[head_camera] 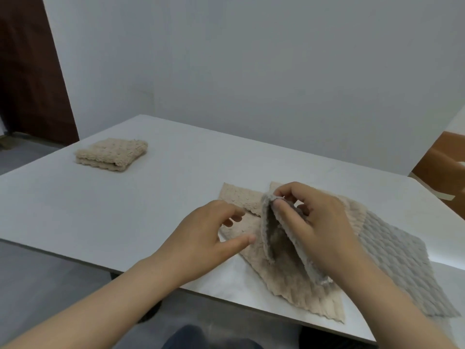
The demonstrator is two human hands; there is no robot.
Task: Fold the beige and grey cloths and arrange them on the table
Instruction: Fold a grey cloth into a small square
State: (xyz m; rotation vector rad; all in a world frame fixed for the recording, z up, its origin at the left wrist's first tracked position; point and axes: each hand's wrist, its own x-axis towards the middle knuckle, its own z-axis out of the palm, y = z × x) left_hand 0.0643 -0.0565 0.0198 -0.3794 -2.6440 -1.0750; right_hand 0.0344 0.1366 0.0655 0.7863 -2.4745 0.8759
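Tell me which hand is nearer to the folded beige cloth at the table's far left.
Left. The left hand is well short of the folded beige cloth, to its near right; the right hand lies farther right, pinching the grey cloth.

- A plain indoor room; whether it is a home or an office cannot be told.
- Bare pale wall (251, 59) and grey floor (37, 285).
- Dark brown door (30, 71) at far left.
- White surface (113, 217), with an orange-brown furniture piece (437, 162) just beside its right end.
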